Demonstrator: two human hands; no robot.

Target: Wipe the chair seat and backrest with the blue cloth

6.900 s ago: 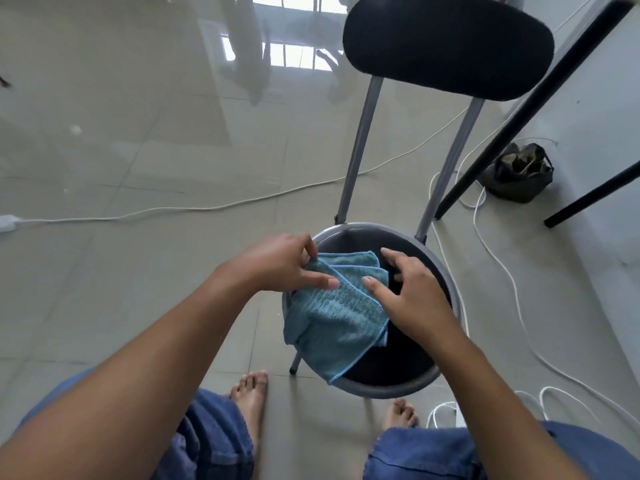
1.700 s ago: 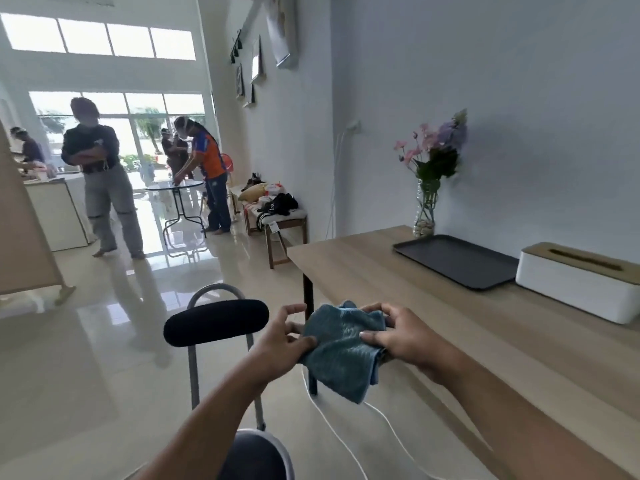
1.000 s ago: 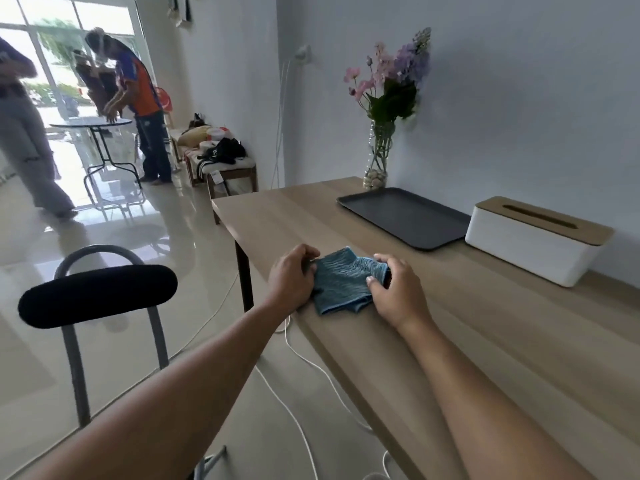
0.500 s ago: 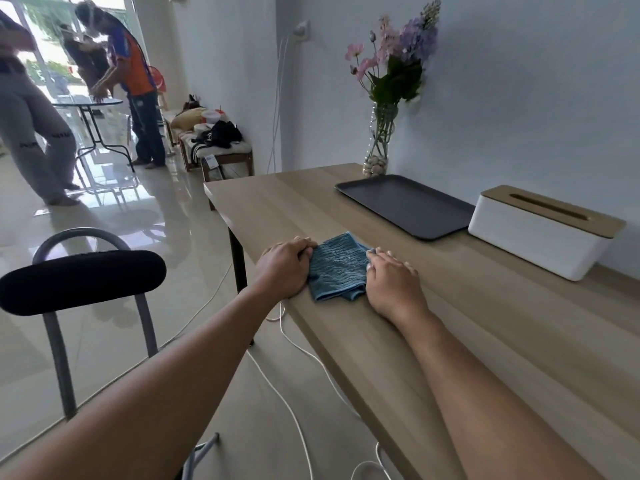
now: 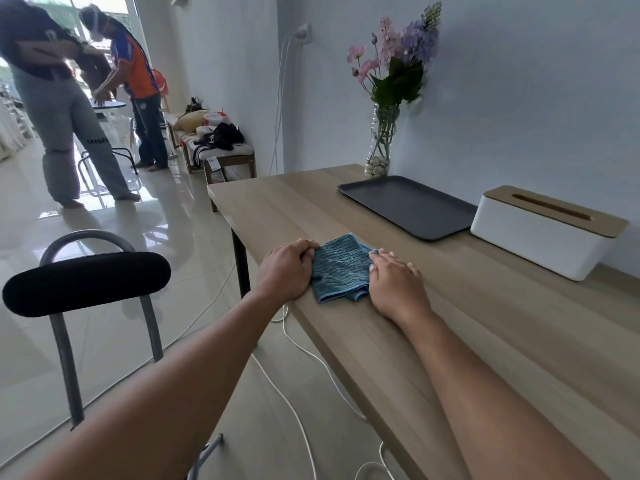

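The blue cloth (image 5: 341,270) lies folded on the wooden table (image 5: 467,327), close to its front edge. My left hand (image 5: 285,270) rests at the cloth's left edge with fingers curled onto it. My right hand (image 5: 394,285) lies flat on the table against the cloth's right edge, thumb touching it. The chair stands to the left of the table; its black padded backrest (image 5: 86,282) and grey metal frame show, while its seat is hidden under my left forearm.
A black tray (image 5: 408,206), a white tissue box with a wooden lid (image 5: 543,233) and a glass vase of flowers (image 5: 381,147) stand at the table's back. White cables (image 5: 301,348) run over the floor under the table. Two people (image 5: 62,109) stand far left.
I have carried the cloth from the chair seat up to the table and laid it down folded. Over the last half second both hands settled at its edges; the right hand flattened.
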